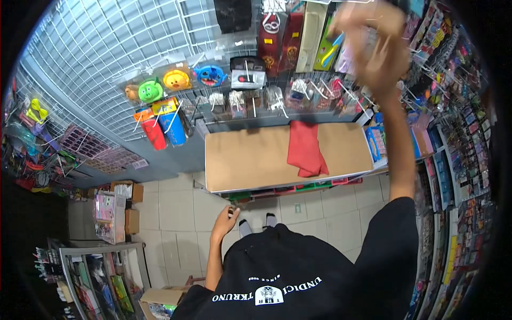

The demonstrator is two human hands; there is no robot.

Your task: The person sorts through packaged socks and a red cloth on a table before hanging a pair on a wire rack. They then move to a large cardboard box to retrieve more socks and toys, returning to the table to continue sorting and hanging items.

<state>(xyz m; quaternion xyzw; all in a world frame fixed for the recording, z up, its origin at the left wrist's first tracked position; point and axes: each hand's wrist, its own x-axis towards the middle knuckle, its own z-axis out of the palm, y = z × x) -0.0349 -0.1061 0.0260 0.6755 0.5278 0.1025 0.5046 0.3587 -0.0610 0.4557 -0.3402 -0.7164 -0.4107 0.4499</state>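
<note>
My right hand is raised at the upper right, in front of the wire grid wall, near a green package and other hanging packets. Motion smears its fingers, and whether it holds anything is unclear. Low beside my body, my left hand has its fingers curled together, with a small dark spot between thumb and fingers that I cannot identify. A folded red cloth lies on the brown board top between my hands, touched by neither.
Cartoon-face pouches and red and blue packs hang from hooks at the upper left. Densely stocked racks line the right side. Boxes stand on the tiled floor at left, above a glass-fronted case. An open carton sits at the bottom.
</note>
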